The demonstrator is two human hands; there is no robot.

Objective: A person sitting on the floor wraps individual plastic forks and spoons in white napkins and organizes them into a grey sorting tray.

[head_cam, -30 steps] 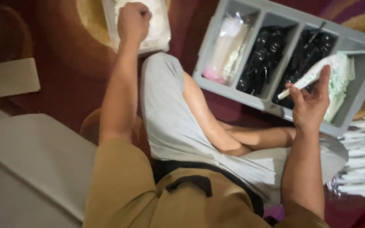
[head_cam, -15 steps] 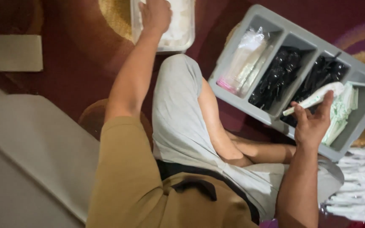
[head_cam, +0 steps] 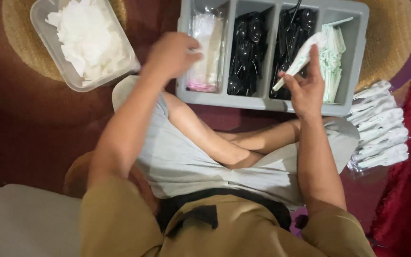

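A grey tray (head_cam: 262, 101) with four compartments fills the upper middle of the frame. At upper left a clear tub (head_cam: 53, 57) holds white napkins (head_cam: 89, 40). The right hand (head_cam: 305, 90) pinches a white wrapped packet (head_cam: 300, 59) over the tray's black cutlery. The left hand (head_cam: 172, 54), blurred, is curled over the tray's left end; its hold cannot be told.

Grey divided tray (head_cam: 262, 102): one, with four compartments
Clear tub (head_cam: 58, 66) of white pieces: one
Hands: two, left hand (head_cam: 172, 54) and right hand (head_cam: 305, 93)
White wrapped packet (head_cam: 300, 58) in the right hand: one
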